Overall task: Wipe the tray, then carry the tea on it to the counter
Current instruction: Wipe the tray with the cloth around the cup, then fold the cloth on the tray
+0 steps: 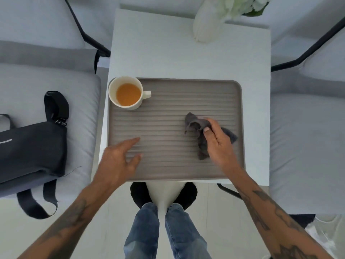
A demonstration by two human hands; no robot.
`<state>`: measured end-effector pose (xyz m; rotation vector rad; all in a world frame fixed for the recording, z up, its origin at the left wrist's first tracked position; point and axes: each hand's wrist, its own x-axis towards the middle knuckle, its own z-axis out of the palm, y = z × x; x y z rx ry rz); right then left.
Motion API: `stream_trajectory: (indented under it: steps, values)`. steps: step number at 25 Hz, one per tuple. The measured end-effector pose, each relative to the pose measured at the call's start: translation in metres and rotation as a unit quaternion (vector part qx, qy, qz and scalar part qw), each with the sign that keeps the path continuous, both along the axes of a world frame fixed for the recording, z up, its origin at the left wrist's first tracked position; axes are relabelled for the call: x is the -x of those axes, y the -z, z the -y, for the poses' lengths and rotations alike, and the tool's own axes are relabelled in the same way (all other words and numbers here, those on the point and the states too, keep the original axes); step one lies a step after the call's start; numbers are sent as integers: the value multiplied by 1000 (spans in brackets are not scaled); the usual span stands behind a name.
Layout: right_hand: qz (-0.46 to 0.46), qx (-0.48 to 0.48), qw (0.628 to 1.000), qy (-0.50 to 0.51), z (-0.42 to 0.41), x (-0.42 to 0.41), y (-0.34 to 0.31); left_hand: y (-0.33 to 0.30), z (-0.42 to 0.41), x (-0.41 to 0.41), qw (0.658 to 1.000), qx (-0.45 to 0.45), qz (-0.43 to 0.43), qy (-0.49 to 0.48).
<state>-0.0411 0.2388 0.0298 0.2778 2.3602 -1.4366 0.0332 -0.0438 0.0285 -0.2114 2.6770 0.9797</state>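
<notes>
A ribbed grey tray lies on the white tabletop. In the tray's far left corner stands a cream mug of amber tea, handle pointing toward the tray's middle. On the tray's right half, the right hand has its fingers curled around a crumpled dark grey cloth that touches the ribs. The left hand is over the tray's near left corner, fingers spread and holding nothing. Beyond the tray stands a white vase. Left of the tray, a black bag rests on a cushion.
</notes>
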Motion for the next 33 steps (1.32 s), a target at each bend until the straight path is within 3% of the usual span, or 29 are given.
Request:
stream_trajectory:
  steps: [2,4,6,7,9,12,15,17,22,23,25,27,29,31,33]
  values:
    - [126,188,972,61,3,1,-36,-32,-35,18,976,-174,91,-96]
    - [192,354,913,67,6,-2,-68,-60,-61,34,912,-356,180,-93]
    - [217,428,876,50,12,-6,-94,-80,-73,42,853,-467,214,-90]
    - [220,439,870,39,14,-7,-104,-91,-76,44,844,-480,215,-100]
    - [213,417,883,17,18,-7,-117,-107,-77,46,856,-460,196,-130]
    - [200,278,939,-12,25,-9,-114,-115,-72,40,885,-403,167,-167]
    - [184,152,971,-10,27,-10,-90,-109,-69,34,888,-383,163,-194]
    - [196,158,968,12,27,-13,-72,-102,-70,32,890,-369,167,-209]
    - [248,217,941,77,36,-14,-26,-52,-59,46,951,-212,130,-185]
    - [223,167,957,85,36,-11,-17,-41,-57,51,965,-155,116,-178]
    - [81,-74,993,46,35,-3,-9,-23,-52,57,990,-43,47,-129]
    - [-127,-238,962,-44,36,-5,-7,-14,-52,47,998,36,-25,-47]
    - [-256,-276,896,-234,50,-17,6,4,-51,20,991,120,-55,17]
    - [-282,-299,807,-425,61,-30,35,26,-42,-8,983,181,-16,18]
    - [-293,-302,762,-492,57,-29,57,45,-26,-31,978,206,11,35]
